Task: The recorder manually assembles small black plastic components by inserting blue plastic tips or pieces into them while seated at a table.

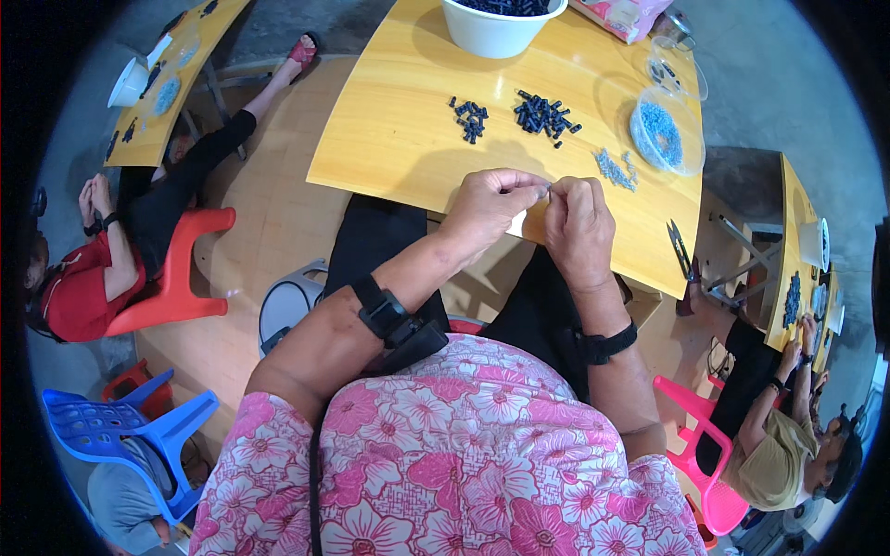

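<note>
My left hand [489,211] and my right hand [581,227] meet over the near edge of the yellow table [389,139]. Thumb and fingers of each are pinched together, fingertips almost touching. Whatever they hold is too small and too covered to name. Beyond them lie a smaller pile [471,120] and a larger pile [543,116] of short dark-blue cylindrical parts. Small clear bluish pieces [616,170] are scattered to the right of these, beside a round clear tub [691,159] filled with light-blue pieces.
Black thread snips [680,246] lie at the table's right edge. A white tub [493,35] of dark parts stands at the back, near a pink package [623,17]. People sit at other tables on both sides; a red chair [181,269] and a pink chair [709,463] flank me.
</note>
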Motion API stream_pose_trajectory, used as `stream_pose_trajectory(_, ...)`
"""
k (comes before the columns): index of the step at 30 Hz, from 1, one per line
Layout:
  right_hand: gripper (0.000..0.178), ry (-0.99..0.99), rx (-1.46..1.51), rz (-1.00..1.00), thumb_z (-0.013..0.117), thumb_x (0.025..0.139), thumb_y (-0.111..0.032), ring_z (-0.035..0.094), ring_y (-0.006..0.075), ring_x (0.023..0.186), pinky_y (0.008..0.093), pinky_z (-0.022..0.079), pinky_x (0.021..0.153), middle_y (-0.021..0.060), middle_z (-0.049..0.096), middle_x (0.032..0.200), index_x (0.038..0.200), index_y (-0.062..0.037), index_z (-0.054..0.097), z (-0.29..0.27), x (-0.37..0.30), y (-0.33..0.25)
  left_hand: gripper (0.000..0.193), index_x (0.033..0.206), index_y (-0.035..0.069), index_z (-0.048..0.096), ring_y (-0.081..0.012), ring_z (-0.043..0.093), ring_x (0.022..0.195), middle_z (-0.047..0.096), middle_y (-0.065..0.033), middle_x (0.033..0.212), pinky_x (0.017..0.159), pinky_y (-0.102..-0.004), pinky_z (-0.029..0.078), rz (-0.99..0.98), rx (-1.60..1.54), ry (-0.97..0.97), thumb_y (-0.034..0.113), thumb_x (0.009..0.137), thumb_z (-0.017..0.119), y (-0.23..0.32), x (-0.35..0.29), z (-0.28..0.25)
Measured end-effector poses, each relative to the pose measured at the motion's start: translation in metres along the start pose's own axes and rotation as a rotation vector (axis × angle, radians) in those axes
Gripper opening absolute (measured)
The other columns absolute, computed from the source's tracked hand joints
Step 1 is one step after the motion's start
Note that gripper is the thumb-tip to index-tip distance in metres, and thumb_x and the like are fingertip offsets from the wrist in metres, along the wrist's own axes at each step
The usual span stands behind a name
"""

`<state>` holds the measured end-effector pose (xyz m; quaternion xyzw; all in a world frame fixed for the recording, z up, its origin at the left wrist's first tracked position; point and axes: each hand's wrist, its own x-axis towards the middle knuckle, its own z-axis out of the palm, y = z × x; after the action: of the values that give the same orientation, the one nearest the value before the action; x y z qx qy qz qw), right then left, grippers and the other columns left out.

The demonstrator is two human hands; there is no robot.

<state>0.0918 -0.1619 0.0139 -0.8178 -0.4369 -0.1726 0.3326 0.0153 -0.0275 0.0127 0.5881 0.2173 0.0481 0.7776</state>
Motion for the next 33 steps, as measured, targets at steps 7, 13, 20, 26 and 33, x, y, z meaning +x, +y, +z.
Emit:
stream_pose_trajectory(7,0.023,0.027,0.041,-0.012,0.067,0.076,0.001,0.059,0.0347,0.067,0.0432,0.050,0.057,0.0132,0.054,0.083,0.095,-0.0069,0.054,-0.002,0.001,-0.002,0.021,0.112,0.001,0.067,-0.0020,0.054,0.077,0.066,0.0014,0.094,0.064,-0.0180,0.045,-0.055,-0.021,-0.059,0.011,0.094,0.062,0.008,-0.006,-0.002)
stream_pose_trajectory(13,0.023,-0.026,0.069,0.022,0.066,0.077,0.001,0.058,0.0363,0.070,0.0444,0.049,0.059,0.0145,0.053,0.082,0.095,-0.0060,0.054,-0.005,0.003,-0.004,0.015,0.104,0.000,0.067,-0.0058,0.055,0.081,0.066,0.0000,0.090,0.073,-0.0223,0.047,0.188,0.179,-0.050,0.010,0.094,0.061,-0.005,0.000,-0.006)
stream_pose_trajectory(20,0.019,-0.043,0.128,0.051,0.065,0.078,0.001,0.057,0.0378,0.069,0.0460,0.049,0.061,0.0158,0.053,0.080,0.092,-0.0047,0.054,-0.005,0.006,-0.008,0.010,0.095,0.001,0.063,-0.0057,0.055,0.080,0.065,-0.0004,0.087,0.072,-0.0225,0.046,0.379,0.403,-0.020,0.010,0.094,0.060,0.002,0.002,-0.008)
stream_pose_trajectory(26,0.012,-0.159,0.266,0.160,0.064,0.081,-0.003,0.059,0.0376,0.074,0.0440,0.051,0.065,0.0179,0.057,0.082,0.091,-0.0040,0.057,-0.006,0.005,-0.007,0.014,0.097,0.001,0.064,-0.0071,0.056,0.081,0.064,0.0000,0.087,0.075,-0.0240,0.047,0.151,0.447,-0.095,0.011,0.095,0.055,0.008,0.007,-0.013)
stream_pose_trajectory(33,0.009,-0.328,0.581,0.579,0.063,0.086,-0.010,0.060,0.0142,0.071,0.0298,0.050,0.067,0.0077,0.063,0.076,0.089,-0.0018,0.061,-0.011,0.005,0.002,0.013,0.096,0.006,0.071,-0.0081,0.050,0.066,0.058,0.0000,0.078,0.062,-0.0253,0.044,0.445,0.353,-0.038,0.006,0.087,0.063,0.007,0.007,-0.017)
